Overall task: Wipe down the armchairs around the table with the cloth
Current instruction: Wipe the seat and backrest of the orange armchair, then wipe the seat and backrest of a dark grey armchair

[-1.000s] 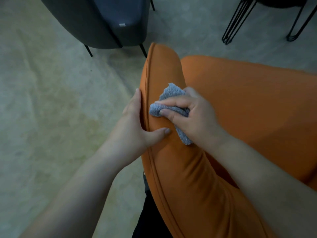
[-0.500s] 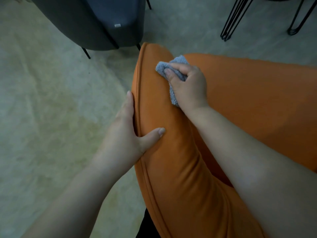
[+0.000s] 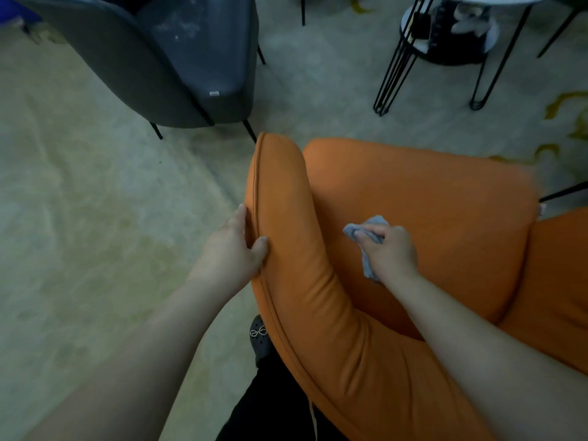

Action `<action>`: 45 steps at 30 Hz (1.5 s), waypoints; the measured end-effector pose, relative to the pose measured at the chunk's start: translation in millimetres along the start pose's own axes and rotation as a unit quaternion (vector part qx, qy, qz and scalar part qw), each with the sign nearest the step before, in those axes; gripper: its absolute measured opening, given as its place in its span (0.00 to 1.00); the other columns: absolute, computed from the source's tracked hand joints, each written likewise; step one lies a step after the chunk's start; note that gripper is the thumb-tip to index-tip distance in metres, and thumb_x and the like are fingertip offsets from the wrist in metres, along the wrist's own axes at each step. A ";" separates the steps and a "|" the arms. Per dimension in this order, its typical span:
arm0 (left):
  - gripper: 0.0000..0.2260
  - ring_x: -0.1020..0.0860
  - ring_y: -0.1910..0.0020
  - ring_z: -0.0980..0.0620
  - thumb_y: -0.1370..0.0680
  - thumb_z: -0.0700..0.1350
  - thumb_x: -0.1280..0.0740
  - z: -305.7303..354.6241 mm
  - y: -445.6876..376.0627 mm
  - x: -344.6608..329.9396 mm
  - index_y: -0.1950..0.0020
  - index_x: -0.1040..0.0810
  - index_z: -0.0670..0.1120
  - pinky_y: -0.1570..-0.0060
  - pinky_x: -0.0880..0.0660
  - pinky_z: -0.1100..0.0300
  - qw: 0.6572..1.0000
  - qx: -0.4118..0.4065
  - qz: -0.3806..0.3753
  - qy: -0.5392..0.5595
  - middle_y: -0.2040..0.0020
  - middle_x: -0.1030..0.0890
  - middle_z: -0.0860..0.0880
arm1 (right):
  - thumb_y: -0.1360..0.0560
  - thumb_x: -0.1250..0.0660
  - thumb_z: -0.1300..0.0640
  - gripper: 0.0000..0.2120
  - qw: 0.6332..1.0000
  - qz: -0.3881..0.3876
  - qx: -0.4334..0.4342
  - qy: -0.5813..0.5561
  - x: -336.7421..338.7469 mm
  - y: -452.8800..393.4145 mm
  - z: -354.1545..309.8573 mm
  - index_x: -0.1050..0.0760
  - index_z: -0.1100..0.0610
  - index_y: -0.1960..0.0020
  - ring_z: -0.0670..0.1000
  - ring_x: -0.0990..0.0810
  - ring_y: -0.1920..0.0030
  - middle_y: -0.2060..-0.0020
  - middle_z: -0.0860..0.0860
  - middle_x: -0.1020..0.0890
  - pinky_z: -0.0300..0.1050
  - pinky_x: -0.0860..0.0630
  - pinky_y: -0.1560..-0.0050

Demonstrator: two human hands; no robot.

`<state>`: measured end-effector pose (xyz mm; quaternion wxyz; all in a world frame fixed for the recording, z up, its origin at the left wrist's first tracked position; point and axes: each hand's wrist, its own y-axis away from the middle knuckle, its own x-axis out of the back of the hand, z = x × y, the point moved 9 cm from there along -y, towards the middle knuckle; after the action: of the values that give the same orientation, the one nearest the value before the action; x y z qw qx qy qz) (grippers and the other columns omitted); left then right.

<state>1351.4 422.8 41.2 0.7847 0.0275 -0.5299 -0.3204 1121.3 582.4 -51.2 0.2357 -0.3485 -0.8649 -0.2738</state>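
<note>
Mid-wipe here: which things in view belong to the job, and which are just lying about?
Job: cloth gripped by right hand; orange armchair; left hand holding its armrest; grey armchair, to wipe.
Lying about: wire-legged table; shoe; floor.

The floor (image 3: 95,218) is pale and yellowish green with cloudy marks, like stone. It spreads out left of the hands. A dark grey chair (image 3: 165,65) on thin black legs stands far past the left hand. Past the right hand there are thin black wire legs (image 3: 394,68), maybe from a small table. The light is dim and soft.
</note>
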 end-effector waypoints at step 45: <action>0.27 0.51 0.21 0.47 0.16 0.54 0.47 -181.1 -157.9 207.0 0.20 0.49 0.47 0.23 0.54 0.49 0.938 -0.142 -0.119 -0.294 0.20 0.47 0.48 | 0.25 0.32 0.53 0.11 0.995 0.015 0.073 0.069 -151.6 -80.9 -375.3 0.18 0.52 0.44 0.52 0.23 0.50 0.51 0.57 0.21 0.36 0.36 0.53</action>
<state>1478.7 133.7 70.1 0.5455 -0.1168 -0.6788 -0.4775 1241.5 222.1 110.4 0.3236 -0.3239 -0.8588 -0.2298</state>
